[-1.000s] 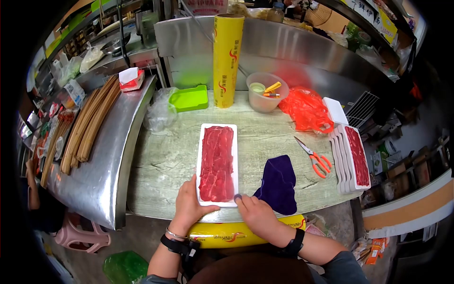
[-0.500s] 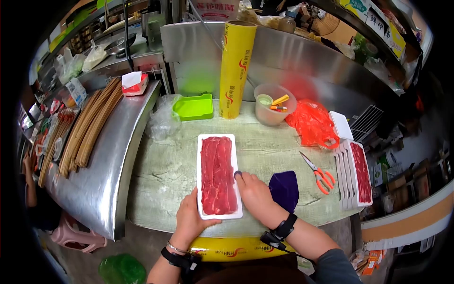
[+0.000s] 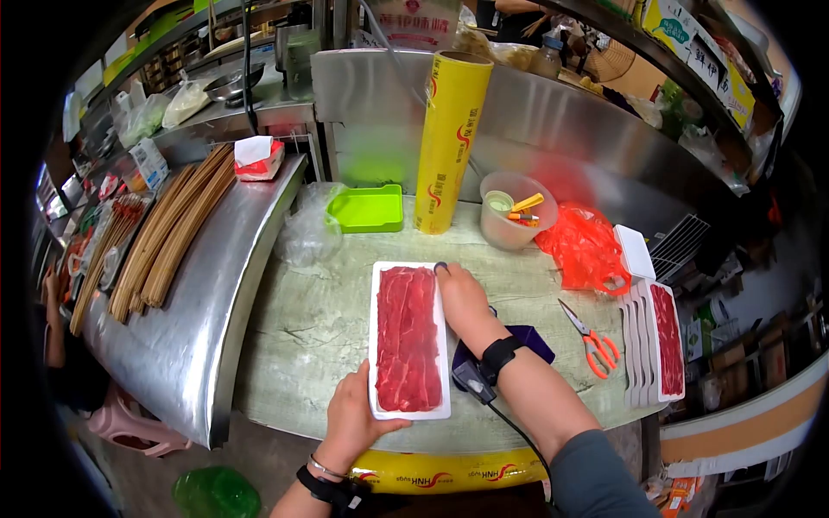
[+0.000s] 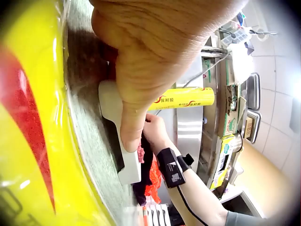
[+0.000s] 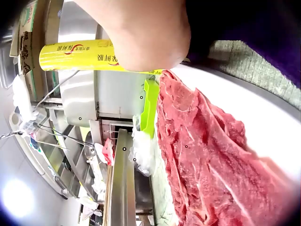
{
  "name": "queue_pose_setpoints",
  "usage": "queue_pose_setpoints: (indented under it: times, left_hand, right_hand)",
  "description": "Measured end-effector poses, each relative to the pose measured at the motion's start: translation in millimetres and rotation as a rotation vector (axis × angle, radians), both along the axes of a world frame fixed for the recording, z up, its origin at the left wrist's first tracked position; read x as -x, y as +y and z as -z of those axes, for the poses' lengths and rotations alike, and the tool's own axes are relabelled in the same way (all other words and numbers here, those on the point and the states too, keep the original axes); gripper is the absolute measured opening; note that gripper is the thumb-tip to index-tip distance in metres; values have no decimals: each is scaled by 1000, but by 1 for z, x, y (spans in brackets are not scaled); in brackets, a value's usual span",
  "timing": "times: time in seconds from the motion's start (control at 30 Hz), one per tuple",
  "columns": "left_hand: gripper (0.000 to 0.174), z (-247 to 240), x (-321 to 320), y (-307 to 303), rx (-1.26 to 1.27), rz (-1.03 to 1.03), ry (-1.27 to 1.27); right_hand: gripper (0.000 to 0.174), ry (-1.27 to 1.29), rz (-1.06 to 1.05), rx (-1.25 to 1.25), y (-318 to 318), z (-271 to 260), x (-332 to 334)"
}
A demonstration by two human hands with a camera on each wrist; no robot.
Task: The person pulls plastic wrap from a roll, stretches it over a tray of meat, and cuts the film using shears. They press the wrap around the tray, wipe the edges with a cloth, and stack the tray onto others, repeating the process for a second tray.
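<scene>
A white tray (image 3: 373, 345) of thin red meat slices (image 3: 408, 341) lies lengthwise on the pale table. My left hand (image 3: 352, 413) holds its near left corner, fingers along the left side and thumb across the near edge; the left wrist view shows that thumb against the tray wall (image 4: 129, 165). At the far right corner, the fingertips of my right hand (image 3: 465, 302) touch the rim, a dark cover on one finger. In the right wrist view the hand (image 5: 150, 35) is over the far end of the meat (image 5: 202, 150), its fingertips hidden.
Dark purple cloth (image 3: 527, 341) lies beneath the right forearm, with orange-handled scissors (image 3: 589, 338) farther right. Stacked trays (image 3: 641, 345) stand at the right edge. Behind are a green tray (image 3: 367, 210), upright yellow roll (image 3: 449, 147), tub (image 3: 509, 229) and red bag (image 3: 579, 246).
My right hand has moved from the tray's near right corner along its right side to the far corner. The left hand still holds the near left corner. The head view has shifted.
</scene>
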State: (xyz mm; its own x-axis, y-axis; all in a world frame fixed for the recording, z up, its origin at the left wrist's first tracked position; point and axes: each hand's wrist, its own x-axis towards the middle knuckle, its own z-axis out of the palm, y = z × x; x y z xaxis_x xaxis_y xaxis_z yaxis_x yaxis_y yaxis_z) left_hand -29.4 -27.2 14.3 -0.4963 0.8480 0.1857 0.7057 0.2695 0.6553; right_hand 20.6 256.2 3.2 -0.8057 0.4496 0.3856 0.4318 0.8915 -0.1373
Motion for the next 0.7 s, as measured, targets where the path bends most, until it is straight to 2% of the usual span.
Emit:
queue_pose_setpoints:
  times: [0.1, 0.17, 0.3, 0.5, 0.53, 0.7]
  left_hand:
    - [116, 6, 0, 2, -17, -18, 35]
    - [115, 6, -1, 2, -37, -19, 39]
    - [115, 2, -1, 3, -3, -10, 2]
    - [116, 8, -2, 1, -49, -17, 54]
    - [116, 7, -3, 1, -46, -16, 48]
    - [115, 7, -1, 2, -35, -12, 29]
  right_hand:
    - [25, 28, -35, 52, -4, 3, -15]
    - [25, -35, -29, 92, -32, -11, -38]
    - [37, 12, -163, 26, -74, -13, -85]
    - [43, -41, -276, 34, -133, -24, -144]
    - [46, -125, -263, 73, -144, -30, -154]
    - [46, -97, -277, 142, -159, -37, -171]
